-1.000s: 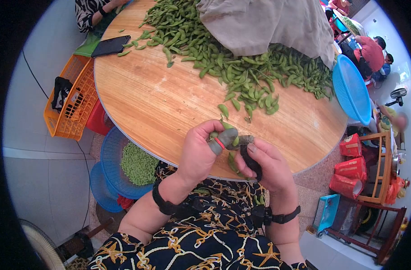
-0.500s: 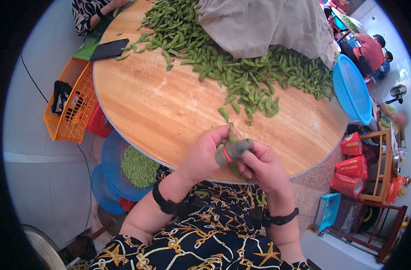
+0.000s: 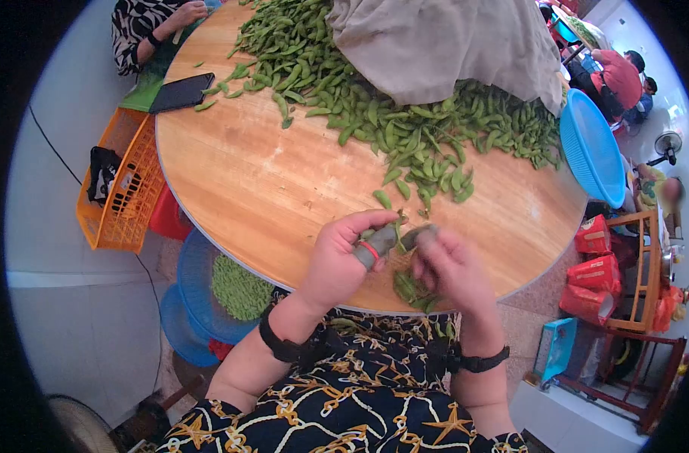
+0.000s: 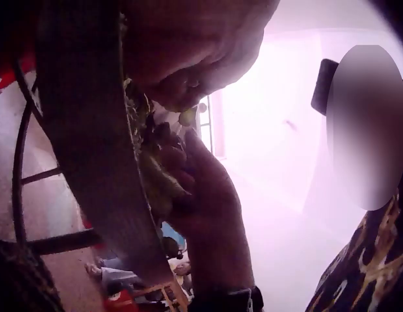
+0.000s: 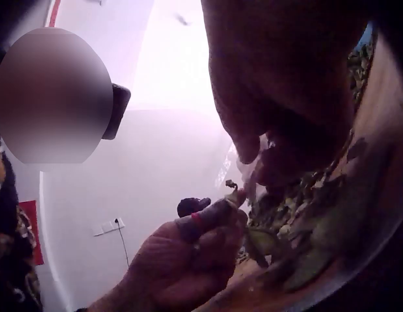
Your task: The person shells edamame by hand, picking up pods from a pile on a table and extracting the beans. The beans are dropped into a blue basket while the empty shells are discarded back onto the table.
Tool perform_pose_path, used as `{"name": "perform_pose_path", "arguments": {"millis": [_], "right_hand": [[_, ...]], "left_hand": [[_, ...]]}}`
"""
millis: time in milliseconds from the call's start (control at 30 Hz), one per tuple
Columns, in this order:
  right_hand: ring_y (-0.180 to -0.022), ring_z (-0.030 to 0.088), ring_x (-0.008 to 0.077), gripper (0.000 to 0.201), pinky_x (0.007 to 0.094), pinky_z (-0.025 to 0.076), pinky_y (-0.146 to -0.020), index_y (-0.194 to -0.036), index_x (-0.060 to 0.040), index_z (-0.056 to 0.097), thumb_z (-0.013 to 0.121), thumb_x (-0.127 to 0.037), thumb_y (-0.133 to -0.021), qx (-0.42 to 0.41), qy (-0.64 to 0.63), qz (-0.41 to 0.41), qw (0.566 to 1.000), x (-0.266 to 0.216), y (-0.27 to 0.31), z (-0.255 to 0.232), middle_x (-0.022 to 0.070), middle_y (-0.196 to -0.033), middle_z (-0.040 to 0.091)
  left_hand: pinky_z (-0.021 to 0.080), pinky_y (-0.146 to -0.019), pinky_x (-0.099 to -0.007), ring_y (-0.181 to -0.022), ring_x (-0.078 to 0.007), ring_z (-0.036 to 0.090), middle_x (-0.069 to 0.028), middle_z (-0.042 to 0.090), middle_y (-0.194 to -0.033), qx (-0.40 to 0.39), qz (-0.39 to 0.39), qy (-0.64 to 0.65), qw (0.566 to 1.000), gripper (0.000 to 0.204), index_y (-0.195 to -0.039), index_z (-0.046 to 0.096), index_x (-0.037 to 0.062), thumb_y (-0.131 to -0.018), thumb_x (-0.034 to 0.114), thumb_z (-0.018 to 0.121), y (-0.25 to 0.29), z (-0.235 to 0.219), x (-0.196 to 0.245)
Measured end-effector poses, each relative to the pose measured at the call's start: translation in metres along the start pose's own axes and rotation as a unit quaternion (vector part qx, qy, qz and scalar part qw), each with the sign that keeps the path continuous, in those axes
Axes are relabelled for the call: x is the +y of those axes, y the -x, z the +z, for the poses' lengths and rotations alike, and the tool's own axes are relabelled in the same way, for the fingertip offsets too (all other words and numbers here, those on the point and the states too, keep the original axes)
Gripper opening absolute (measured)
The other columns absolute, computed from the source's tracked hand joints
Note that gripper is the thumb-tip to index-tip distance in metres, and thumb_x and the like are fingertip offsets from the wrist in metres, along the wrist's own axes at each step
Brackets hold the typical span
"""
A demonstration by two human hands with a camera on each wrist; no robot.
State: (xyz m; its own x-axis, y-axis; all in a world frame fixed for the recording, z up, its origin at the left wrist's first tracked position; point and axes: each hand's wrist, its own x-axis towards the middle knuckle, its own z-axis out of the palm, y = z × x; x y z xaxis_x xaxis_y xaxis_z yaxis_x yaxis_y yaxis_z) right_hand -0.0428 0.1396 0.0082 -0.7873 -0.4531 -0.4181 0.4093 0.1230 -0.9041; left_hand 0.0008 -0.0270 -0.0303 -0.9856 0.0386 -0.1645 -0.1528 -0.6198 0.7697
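Observation:
My left hand (image 3: 337, 260) pinches a green bean pod (image 3: 399, 235) between thumb and finger, low over the near edge of the table. A grey cover with a red band (image 3: 370, 253) wraps its thumb. Close on the right is my right hand (image 3: 458, 275), blurred, its fingers bent and a dark-covered fingertip (image 3: 414, 237) pointing at the pod. I cannot tell whether it grips anything. Beneath its fingers several pods (image 3: 414, 293) lie at the table's edge. In the right wrist view the left hand (image 5: 195, 253) holds the pod's stem end up.
A large heap of pods (image 3: 405, 136) covers the back of the round wooden table (image 3: 261, 189), partly under a grey cloth (image 3: 442, 45). A phone (image 3: 181, 93) lies at the left. Shelled beans (image 3: 239, 291) fill part of a blue basket below. A blue basket (image 3: 592, 149) leans at the right edge.
The hands came together over the pod, then the right hand drew slightly away to the right, uncovering the pods at the table edge. The view has shifted slightly.

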Motion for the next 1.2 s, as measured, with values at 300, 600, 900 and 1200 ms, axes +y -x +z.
{"name": "perform_pose_path", "arguments": {"millis": [300, 600, 900, 1200], "right_hand": [[-0.047, 0.04, 0.0011, 0.014, 0.0178, 0.029, -0.039, -0.082, -0.0031, 0.059, 0.057, -0.017, -0.085, 0.05, 0.051, -0.084, 0.994, -0.002, 0.005, 0.003, -0.0054, -0.06, 0.049], [-0.047, 0.047, 0.0078, 0.02, 0.0232, 0.036, -0.042, -0.086, -0.0035, 0.059, 0.059, -0.023, -0.083, -0.084, 0.01, -0.054, 0.995, 0.009, 0.009, 0.018, 0.001, -0.057, 0.052], [-0.065, 0.062, 0.0306, 0.025, 0.0399, 0.049, -0.055, -0.093, -0.0051, 0.053, 0.057, -0.027, -0.081, 0.148, 0.593, -0.185, 0.77, -0.011, -0.043, 0.031, 0.0163, -0.068, 0.061], [-0.047, 0.048, 0.0078, 0.014, 0.0206, 0.035, -0.042, -0.082, -0.0049, 0.057, 0.058, -0.019, -0.084, -0.074, -0.016, -0.018, 0.997, 0.0, -0.016, 0.0, 0.0005, -0.056, 0.052]], "left_hand": [[0.047, -0.059, -0.0277, -0.066, -0.0174, 0.058, -0.0086, 0.06, -0.079, -0.022, 0.306, -0.484, 0.819, 0.039, -0.108, 0.059, 0.0074, -0.071, -0.002, 0.06, 0.006, 0.02, 0.006], [0.041, -0.05, -0.018, -0.061, -0.011, 0.053, -0.0038, 0.057, -0.077, 0.099, 0.217, -0.282, 0.929, 0.021, -0.101, 0.057, 0.0071, -0.082, 0.001, 0.05, 0.0, 0.004, 0.003], [0.033, -0.045, -0.014, -0.056, -0.0055, 0.044, -0.0023, 0.051, -0.078, 0.117, 0.073, 0.112, 0.984, 0.013, -0.094, 0.053, 0.0059, -0.092, 0.015, 0.043, -0.01, 0.005, 0.014], [0.035, -0.048, -0.0127, -0.057, -0.0047, 0.046, -0.0008, 0.054, -0.08, 0.014, -0.028, 0.054, 0.998, 0.032, -0.116, 0.051, 0.0017, -0.084, 0.005, 0.051, 0.0, 0.007, 0.014]]}}
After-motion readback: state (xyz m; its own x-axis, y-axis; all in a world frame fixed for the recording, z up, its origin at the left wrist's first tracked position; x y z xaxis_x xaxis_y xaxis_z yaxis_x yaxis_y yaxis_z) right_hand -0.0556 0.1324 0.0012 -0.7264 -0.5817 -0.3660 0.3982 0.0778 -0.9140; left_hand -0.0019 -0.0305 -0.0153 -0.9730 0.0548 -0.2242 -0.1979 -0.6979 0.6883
